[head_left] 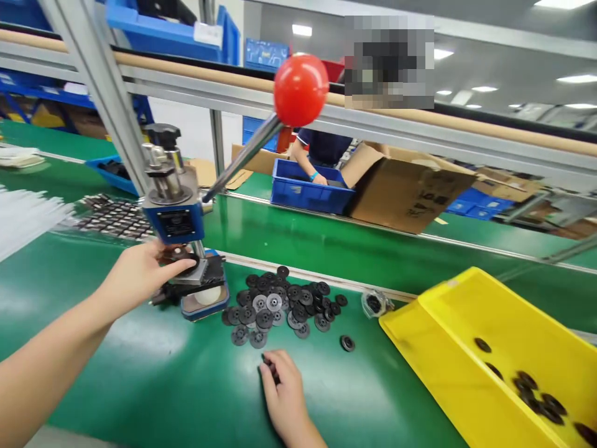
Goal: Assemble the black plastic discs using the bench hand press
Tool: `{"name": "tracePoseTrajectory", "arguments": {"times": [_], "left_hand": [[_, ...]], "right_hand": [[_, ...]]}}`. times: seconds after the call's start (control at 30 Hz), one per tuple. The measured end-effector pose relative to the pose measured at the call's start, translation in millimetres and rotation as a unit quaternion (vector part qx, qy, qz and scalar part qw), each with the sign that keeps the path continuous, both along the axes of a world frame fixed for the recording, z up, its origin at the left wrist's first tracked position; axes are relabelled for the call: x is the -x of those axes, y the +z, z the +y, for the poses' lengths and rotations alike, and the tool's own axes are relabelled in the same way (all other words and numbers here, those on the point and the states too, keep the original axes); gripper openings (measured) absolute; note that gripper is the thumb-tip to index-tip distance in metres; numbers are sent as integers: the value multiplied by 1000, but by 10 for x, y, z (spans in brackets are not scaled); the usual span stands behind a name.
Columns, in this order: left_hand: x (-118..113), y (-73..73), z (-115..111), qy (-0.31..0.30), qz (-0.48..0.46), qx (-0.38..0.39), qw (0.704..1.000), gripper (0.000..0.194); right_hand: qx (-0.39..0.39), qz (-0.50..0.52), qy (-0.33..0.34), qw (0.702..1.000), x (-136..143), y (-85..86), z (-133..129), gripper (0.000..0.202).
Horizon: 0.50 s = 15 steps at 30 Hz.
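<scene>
My left hand (140, 274) reaches into the hand press (173, 221), its thumb and fingers closed on a black disc (187, 256) at the metal fixture under the press head. The press lever (249, 152) slants up to the right and ends in a red ball knob (301, 90). Over the green table, my right hand (288, 395) is curled around something small and dark, mostly hidden by the fingers. Between the hands and farther back lies a loose pile of black and grey discs (274, 303). One thicker black round part (347, 343) sits apart, right of the pile.
A yellow bin (433, 348) with several black parts stands at the right. Beside it lies a clear-wrapped piece (374, 303). Rows of small parts (116, 218) lie behind the press. Across the line, a person's arm (305, 163) reaches into a blue crate (310, 190) near a cardboard box (410, 190).
</scene>
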<state>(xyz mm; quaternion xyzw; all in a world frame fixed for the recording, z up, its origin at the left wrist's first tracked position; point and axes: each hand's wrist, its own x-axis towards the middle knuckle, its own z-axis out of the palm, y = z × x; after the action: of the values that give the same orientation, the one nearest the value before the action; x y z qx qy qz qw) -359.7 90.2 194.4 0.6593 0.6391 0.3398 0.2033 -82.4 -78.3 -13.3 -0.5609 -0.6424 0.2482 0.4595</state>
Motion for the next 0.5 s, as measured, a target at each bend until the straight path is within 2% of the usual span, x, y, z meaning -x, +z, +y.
{"name": "tracePoseTrajectory", "arguments": {"times": [0.1, 0.13, 0.23, 0.33, 0.5], "left_hand": [[-3, -12, 41, -26, 43, 35, 998, 53], [-6, -19, 44, -15, 50, 39, 998, 54], [-20, -45, 26, 2, 43, 35, 998, 53], [-31, -79, -4, 0, 21, 24, 999, 49], [-33, -114, -44, 7, 47, 11, 999, 42]], "right_hand": [[-7, 6, -12, 1000, 10, 33, -9, 18], [-5, 10, -13, 1000, 7, 73, 1, 18], [7, 30, 0, 1000, -31, 373, 100, 19], [-44, 42, 27, 998, -84, 973, 298, 20], [-206, 66, 30, 976, -16, 2231, 643, 26]]}}
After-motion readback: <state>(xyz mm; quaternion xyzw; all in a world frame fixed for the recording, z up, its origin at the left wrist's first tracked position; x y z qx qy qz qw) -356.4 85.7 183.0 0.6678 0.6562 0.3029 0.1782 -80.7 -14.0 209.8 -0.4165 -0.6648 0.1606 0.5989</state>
